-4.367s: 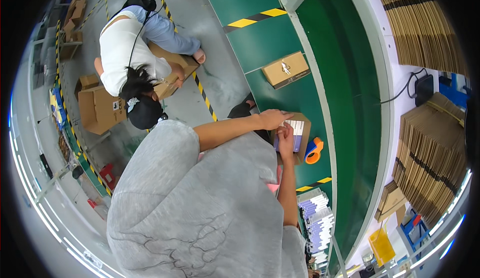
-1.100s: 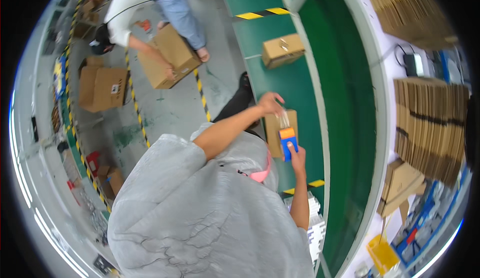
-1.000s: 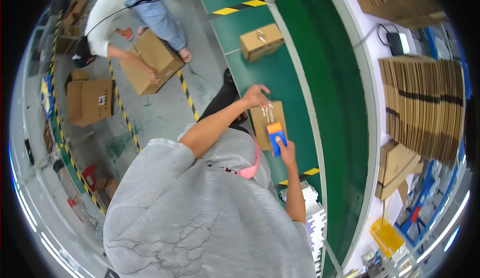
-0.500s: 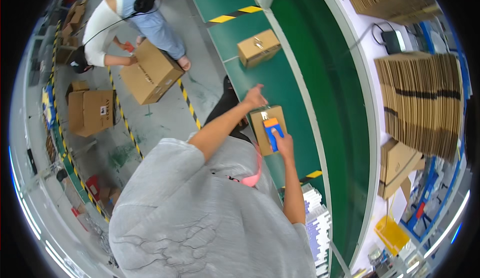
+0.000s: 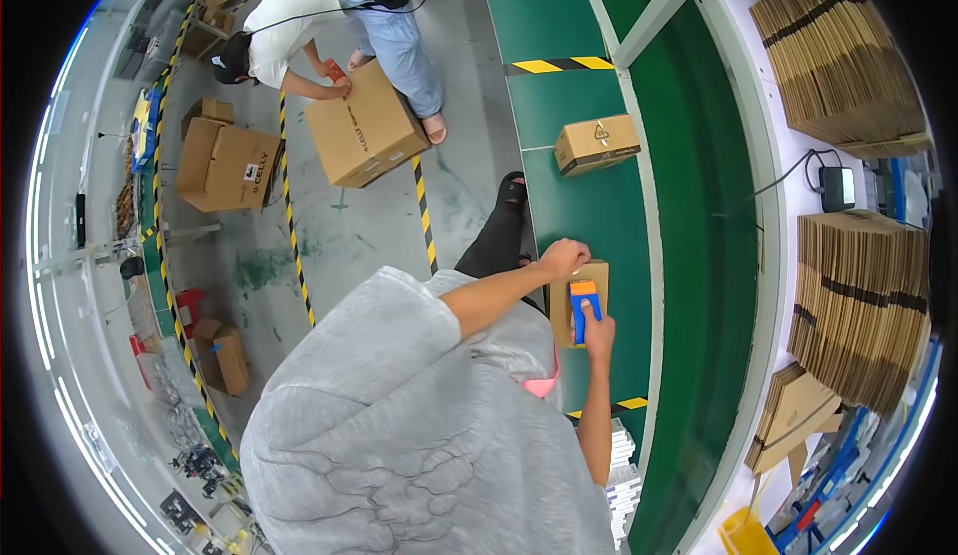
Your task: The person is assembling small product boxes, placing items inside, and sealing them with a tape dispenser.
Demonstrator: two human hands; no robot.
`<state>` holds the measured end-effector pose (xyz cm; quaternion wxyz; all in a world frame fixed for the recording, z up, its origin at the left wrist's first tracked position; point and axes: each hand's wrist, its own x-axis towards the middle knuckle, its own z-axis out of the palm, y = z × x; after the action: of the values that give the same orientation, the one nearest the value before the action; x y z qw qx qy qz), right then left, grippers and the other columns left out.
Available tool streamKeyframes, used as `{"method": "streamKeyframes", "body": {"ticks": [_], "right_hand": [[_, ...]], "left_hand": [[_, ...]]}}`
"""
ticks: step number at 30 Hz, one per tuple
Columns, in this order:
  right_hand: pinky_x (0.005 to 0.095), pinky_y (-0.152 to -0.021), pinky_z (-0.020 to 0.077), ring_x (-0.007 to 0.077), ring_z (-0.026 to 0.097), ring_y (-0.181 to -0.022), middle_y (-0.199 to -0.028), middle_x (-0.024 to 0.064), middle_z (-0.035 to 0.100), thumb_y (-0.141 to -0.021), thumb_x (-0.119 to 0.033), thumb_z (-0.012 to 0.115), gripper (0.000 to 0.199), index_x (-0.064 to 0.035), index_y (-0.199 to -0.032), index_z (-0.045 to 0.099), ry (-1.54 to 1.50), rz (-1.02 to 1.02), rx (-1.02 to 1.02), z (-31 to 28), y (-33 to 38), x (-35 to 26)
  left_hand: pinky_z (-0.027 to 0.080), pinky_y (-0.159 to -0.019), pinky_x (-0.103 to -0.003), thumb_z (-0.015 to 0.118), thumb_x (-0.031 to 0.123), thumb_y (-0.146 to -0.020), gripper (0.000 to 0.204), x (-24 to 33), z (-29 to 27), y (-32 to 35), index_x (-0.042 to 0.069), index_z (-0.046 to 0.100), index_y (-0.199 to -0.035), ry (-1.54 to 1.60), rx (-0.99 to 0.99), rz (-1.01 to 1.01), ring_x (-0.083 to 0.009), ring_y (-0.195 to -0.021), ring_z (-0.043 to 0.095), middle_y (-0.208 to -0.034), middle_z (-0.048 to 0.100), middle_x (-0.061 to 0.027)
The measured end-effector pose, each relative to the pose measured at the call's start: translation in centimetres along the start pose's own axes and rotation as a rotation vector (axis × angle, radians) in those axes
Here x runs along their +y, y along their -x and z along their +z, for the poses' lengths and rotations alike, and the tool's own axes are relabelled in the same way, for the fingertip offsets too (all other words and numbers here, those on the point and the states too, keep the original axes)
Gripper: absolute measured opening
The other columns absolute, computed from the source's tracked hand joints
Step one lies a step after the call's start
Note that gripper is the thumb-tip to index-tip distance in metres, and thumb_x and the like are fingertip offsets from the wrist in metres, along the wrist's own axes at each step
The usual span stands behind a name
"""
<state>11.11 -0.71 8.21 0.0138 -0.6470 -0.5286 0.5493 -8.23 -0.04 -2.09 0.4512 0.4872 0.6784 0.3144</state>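
A small brown cardboard box [image 5: 561,300] lies on the green bench top in front of me. My right hand [image 5: 597,335] is closed round a blue and orange tape dispenser [image 5: 582,305], which rests over the top of this box. At the box's far edge is my left hand [image 5: 566,257], its fingers curled together against the cardboard. Whatever those fingers pinch, if anything, is too small to make out. Farther along the bench stands a second, taped brown box [image 5: 597,144], apart from both hands.
Stacks of flat cardboard [image 5: 860,305] fill the white shelf at right. White items [image 5: 624,475] are piled near my right elbow. At left, a co-worker [image 5: 299,16] bends over a large carton [image 5: 364,126] on the floor, holding a red tool. An open carton [image 5: 228,166] stands nearby.
My left hand has gone from spread fingers beyond the box to curled fingers at its far edge. The right hand keeps the tape dispenser on the box. The whole view has shifted.
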Motion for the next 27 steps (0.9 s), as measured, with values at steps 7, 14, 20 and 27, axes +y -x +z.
{"method": "streamKeyframes", "body": {"ticks": [7, 14, 20, 27], "right_hand": [[0.0352, -0.044, 0.0495, 0.0225, 0.064, -0.046, -0.056, 0.0132, 0.060, -0.090, -0.038, 0.067, 0.050, 0.0070, -0.070, 0.064, -0.014, -0.019, -0.008, -0.1, 0.6, -1.4], [0.0348, -0.045, 0.0500, 0.0223, 0.064, -0.047, -0.057, 0.0125, 0.061, -0.090, -0.039, 0.066, 0.049, 0.0065, -0.072, 0.064, -0.036, 0.028, -0.034, -0.2, 0.9, -1.1], [0.0358, -0.048, 0.0508, 0.0237, 0.066, -0.049, -0.059, 0.0134, 0.064, -0.092, -0.042, 0.063, 0.050, 0.0044, -0.076, 0.066, 0.036, 0.147, -0.085, -1.9, 2.0, -0.7], [0.0346, -0.051, 0.0519, 0.0237, 0.068, -0.051, -0.060, 0.0131, 0.065, -0.092, -0.042, 0.063, 0.048, 0.0035, -0.077, 0.067, 0.103, 0.090, -0.096, -4.3, 4.5, 4.1]], "left_hand": [[0.051, -0.084, -0.053, 0.040, 0.038, -0.100, 0.042, 1.9, 0.5, 1.4, 0.009, 0.061, -0.122, -0.199, -0.144, -0.078, -0.0437, -0.091, 0.065, -0.101, 0.069, -0.0218], [0.050, -0.089, -0.052, 0.035, 0.048, -0.102, 0.053, 1.4, 0.0, 1.1, 0.010, 0.055, -0.134, -0.256, -0.225, -0.034, -0.0416, -0.099, 0.065, -0.112, 0.068, -0.0203], [0.049, -0.092, -0.050, 0.032, 0.055, -0.101, 0.060, 0.9, 0.9, 1.1, 0.015, 0.050, -0.141, -0.259, -0.244, 0.117, -0.0399, -0.105, 0.063, -0.120, 0.066, -0.0180], [0.036, -0.112, -0.045, 0.025, 0.050, -0.104, 0.059, -0.4, 0.8, 0.3, 0.014, 0.040, -0.148, -0.297, -0.337, 0.104, -0.0329, -0.133, 0.047, -0.145, 0.049, -0.0152]]}}
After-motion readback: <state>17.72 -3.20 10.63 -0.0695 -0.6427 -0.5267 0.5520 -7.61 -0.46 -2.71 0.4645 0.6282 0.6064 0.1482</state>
